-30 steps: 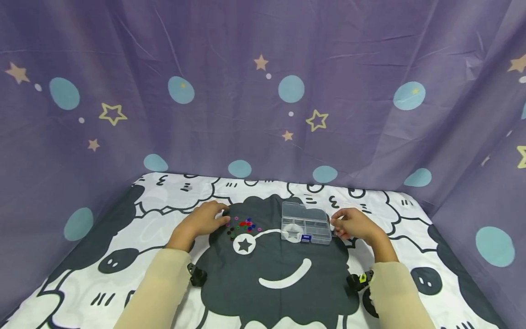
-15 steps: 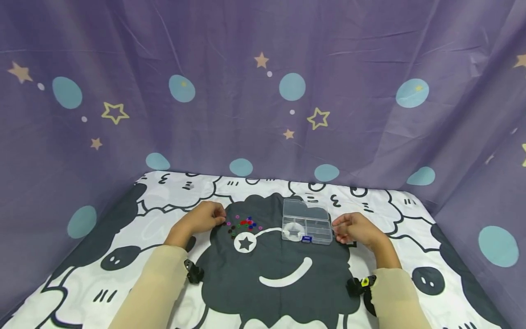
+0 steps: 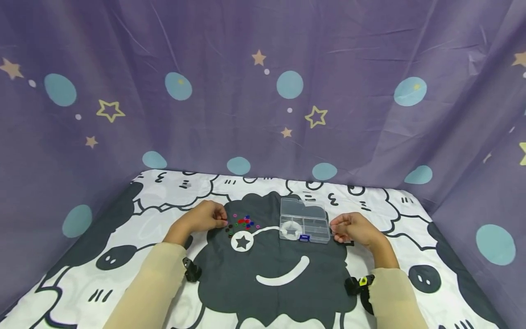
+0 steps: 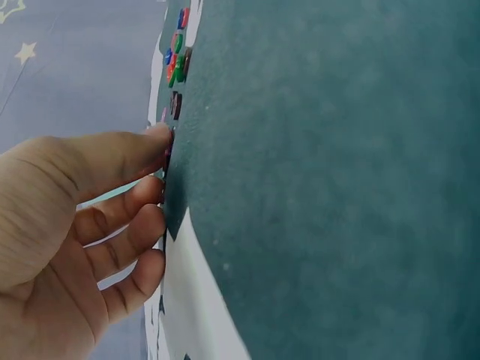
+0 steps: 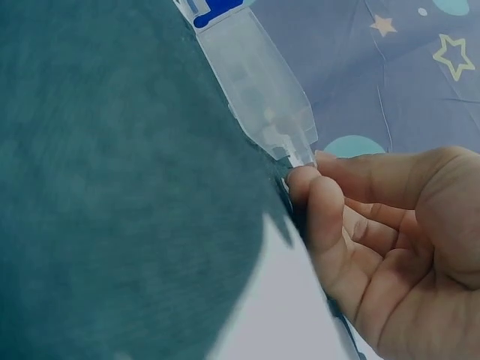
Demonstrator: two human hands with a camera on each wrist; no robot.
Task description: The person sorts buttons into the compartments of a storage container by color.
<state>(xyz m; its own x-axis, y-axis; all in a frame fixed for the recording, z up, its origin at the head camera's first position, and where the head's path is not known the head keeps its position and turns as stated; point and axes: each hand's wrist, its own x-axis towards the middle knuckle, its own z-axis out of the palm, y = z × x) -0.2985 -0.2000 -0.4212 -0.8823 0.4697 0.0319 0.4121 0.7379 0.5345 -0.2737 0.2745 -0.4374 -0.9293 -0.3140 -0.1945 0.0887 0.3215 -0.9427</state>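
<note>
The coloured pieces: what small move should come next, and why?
Perhaps the left hand should pinch one of the coloured pieces, if it holds none (I can't tell): they lie on the cloth beside it, while the right hand touches the clear box.

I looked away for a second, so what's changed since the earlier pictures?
The bare left hand has shifted slightly toward the person, its fingers drawn closer together; whether they hold one of the small, round, multicoloured pieces is unclear. The bare right hand has shifted slightly the same way beside the clear rectangular plastic box. The box and most pieces look unmoved.
</note>
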